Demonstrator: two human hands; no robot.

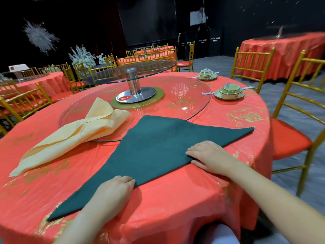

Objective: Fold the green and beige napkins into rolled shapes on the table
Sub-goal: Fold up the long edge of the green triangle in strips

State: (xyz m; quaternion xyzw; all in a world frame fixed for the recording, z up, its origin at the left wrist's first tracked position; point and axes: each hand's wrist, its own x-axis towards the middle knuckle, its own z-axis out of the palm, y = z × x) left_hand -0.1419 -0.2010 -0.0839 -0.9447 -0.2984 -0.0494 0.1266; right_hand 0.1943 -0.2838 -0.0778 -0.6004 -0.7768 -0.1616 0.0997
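1. Step: green napkin (158, 147) lies as a flat triangle on the table (175, 199), long fold edge toward me, far tip over the rim of the glass turntable (193, 103). No roll in it yet. I judge this the start of the roll.
2. Left hand (114, 190): fingers together, tips on the fold edge toward the left corner. Thumb hidden, so I can't tell if it pinches or only presses.
3. Right hand (211, 156): fingers straight and together, flat on the cloth further right along the same edge; thumb lies along the edge. Pressing, not gripping, as far as I see.
4. Next, my call: lift the fold edge evenly with both hands and turn it toward the far tip, tight and straight. The outer corners lie well beyond my hands and may lag.
5. Beige napkin (73, 136): loose creased heap to the left, partly on the turntable, just beside the green one. Not rolled — to do after.
6. Writing: red tag (125, 98) on the turntable base reads "2". Gold print (245, 117) on the red tablecloth is not readable. White text on the black boxes (201, 44) at the back is too small.
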